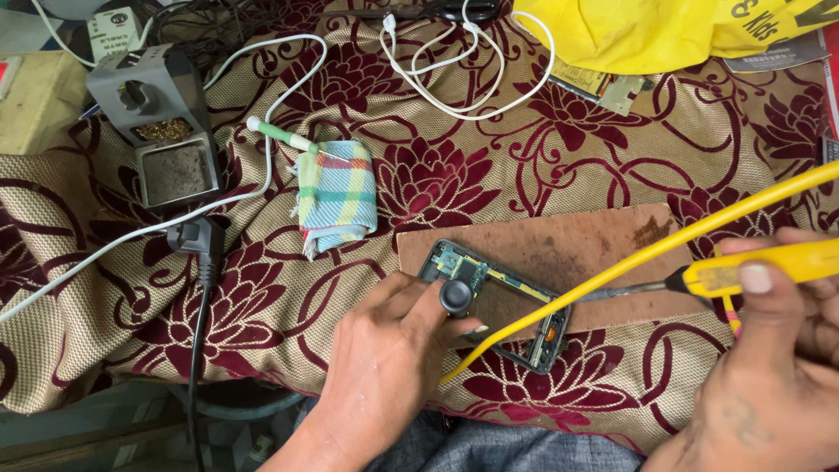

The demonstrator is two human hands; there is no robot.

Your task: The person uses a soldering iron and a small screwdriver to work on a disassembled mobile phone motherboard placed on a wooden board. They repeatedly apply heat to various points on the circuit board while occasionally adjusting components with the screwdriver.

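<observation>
An opened phone frame with a green circuit board (pixel 502 301) lies on a brown wooden board (pixel 568 253). My left hand (pixel 389 350) rests on its left end and pinches a small round black part (pixel 455 296) against it. My right hand (pixel 773 350) grips a yellow-handled soldering iron (pixel 760 271), whose metal tip (pixel 603 294) points left and reaches the phone's right edge. The iron's yellow cord (pixel 629 262) runs diagonally across the phone.
A grey soldering stand with brass wool (pixel 162 122) sits at upper left, beside a black plug (pixel 197 238). A checked cloth roll (pixel 336 197), white cables (pixel 454 74), a yellow bag (pixel 664 31) and a loose circuit board (pixel 599 85) lie on the floral cloth (pixel 105 297).
</observation>
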